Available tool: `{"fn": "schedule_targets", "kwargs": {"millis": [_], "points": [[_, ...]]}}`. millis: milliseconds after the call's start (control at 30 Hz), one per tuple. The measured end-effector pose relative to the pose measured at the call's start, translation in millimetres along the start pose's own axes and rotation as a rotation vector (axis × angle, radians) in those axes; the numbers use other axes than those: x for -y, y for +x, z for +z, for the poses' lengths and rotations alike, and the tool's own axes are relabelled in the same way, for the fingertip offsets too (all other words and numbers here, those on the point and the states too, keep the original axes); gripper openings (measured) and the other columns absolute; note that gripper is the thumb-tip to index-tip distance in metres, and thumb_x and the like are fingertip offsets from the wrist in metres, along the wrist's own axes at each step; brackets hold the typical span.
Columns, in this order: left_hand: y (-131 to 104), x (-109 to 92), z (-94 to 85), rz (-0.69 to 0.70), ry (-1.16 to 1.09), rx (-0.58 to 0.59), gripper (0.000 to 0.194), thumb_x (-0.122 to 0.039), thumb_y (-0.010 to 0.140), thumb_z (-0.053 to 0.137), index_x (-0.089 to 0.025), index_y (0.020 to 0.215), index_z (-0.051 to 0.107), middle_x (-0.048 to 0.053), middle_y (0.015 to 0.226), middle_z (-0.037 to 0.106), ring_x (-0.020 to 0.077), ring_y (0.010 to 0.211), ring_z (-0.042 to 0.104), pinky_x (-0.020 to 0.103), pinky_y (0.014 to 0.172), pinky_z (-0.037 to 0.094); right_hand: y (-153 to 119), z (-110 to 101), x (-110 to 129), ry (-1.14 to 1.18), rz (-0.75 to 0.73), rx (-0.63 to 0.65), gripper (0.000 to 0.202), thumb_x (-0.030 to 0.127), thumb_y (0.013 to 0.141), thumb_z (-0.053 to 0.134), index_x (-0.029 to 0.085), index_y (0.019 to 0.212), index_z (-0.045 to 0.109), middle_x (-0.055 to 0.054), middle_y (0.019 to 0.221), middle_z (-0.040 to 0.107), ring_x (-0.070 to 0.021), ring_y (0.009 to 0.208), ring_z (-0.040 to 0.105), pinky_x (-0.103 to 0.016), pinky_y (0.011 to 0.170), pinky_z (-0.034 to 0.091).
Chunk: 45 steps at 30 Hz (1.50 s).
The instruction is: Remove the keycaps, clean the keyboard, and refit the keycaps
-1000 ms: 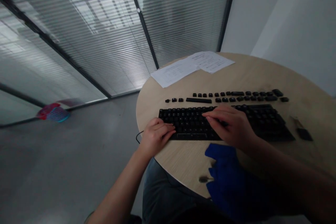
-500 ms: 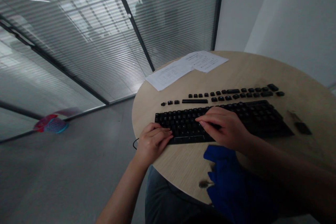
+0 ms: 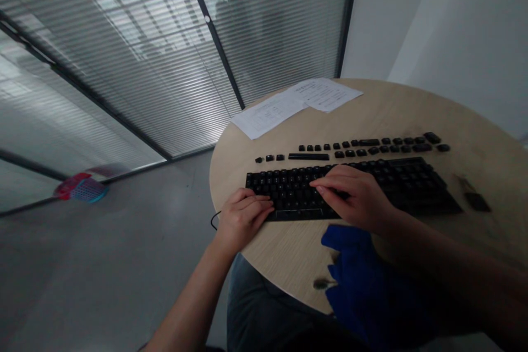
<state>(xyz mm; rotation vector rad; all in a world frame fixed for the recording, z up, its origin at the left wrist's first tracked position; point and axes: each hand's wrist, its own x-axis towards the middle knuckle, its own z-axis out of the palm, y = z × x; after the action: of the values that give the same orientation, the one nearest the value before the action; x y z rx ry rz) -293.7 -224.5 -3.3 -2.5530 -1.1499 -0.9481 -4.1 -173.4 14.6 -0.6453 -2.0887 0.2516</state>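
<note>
A black keyboard (image 3: 297, 187) lies across the round table, with keys in place over much of it and a bare bar along its front left. My left hand (image 3: 244, 214) is closed over the keyboard's left end, its fingertips on the lower-left part. Over the middle keys, my right hand (image 3: 355, 195) has thumb and index finger pinched close together at the key tops. Whatever may be between those fingertips is too small to make out. Behind the keyboard, loose black keycaps (image 3: 361, 152) lie in two rows, and a long spacebar (image 3: 308, 156) is among them.
Printed papers (image 3: 272, 113) lie at the table's (image 3: 412, 110) far left edge. A dark brush-like tool (image 3: 474, 198) is right of the keyboard. Blue cloth (image 3: 355, 264) lies at the front beside a small brush (image 3: 320, 284). A red and blue basket (image 3: 84, 188) stands on the floor.
The view has shifted slightly, so the table items sit a little higher and farther right. Both hands stay at about the same places on the keyboard.
</note>
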Motion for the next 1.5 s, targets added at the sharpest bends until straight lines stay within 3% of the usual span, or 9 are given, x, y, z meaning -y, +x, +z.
{"fn": "schedule_targets", "kwargs": {"millis": [267,400,600,733,900,1500], "points": [[0,-1,0.7,-0.024,0.053,0.004,0.012,-0.018,0.089,0.072,-0.019,0.101,0.072,0.004,0.097,0.079,0.0202,0.088,0.066,0.038,0.079,0.058,1,-1,0,-0.009,0.002,0.004,0.02,0.018,0.095,0.056,0.019,0.097,0.076,-0.005,0.08,0.073,-0.0169,0.073,0.067,-0.03,0.068,0.053],[-1,-1,0.0,-0.045,0.041,0.022,0.013,-0.018,0.09,0.072,-0.019,0.103,0.073,0.005,0.1,0.078,0.0199,0.089,0.066,0.037,0.081,0.058,-1,2,-3,-0.041,0.035,0.07,0.021,0.021,0.096,0.056,0.02,0.099,0.076,-0.006,0.087,0.074,-0.0192,0.081,0.067,-0.035,0.077,0.054],[2,-1,-2.2,-0.068,0.004,0.016,0.012,-0.019,0.091,0.07,-0.019,0.102,0.073,0.005,0.1,0.077,0.0198,0.09,0.067,0.037,0.081,0.058,-5,7,-20,-0.241,0.099,0.224,0.035,0.03,0.097,0.056,0.018,0.126,0.07,-0.017,0.134,0.063,-0.0311,0.126,0.057,-0.051,0.108,0.045],[3,-1,-1.7,-0.095,-0.016,0.015,0.01,-0.02,0.092,0.07,-0.019,0.101,0.073,0.005,0.098,0.078,0.0193,0.086,0.069,0.037,0.078,0.059,-9,12,-29,-0.349,0.145,0.354,0.047,0.036,0.099,0.054,0.017,0.141,0.06,-0.019,0.149,0.053,-0.0357,0.14,0.046,-0.059,0.114,0.036],[3,-1,-1.7,-0.085,-0.026,0.009,0.008,-0.019,0.091,0.07,-0.019,0.098,0.073,0.005,0.098,0.078,0.0191,0.085,0.069,0.037,0.077,0.059,-9,13,-28,-0.405,0.118,0.436,0.045,0.038,0.101,0.049,0.022,0.141,0.06,-0.017,0.149,0.054,-0.035,0.136,0.05,-0.06,0.112,0.036],[1,-7,-2.0,-0.091,-0.018,0.002,0.007,-0.019,0.09,0.072,-0.02,0.096,0.074,0.004,0.094,0.078,0.0181,0.083,0.068,0.035,0.075,0.059,-7,6,-25,-0.356,0.113,0.441,0.041,0.037,0.1,0.052,0.021,0.135,0.065,-0.017,0.143,0.059,-0.0323,0.128,0.056,-0.055,0.106,0.04]]}}
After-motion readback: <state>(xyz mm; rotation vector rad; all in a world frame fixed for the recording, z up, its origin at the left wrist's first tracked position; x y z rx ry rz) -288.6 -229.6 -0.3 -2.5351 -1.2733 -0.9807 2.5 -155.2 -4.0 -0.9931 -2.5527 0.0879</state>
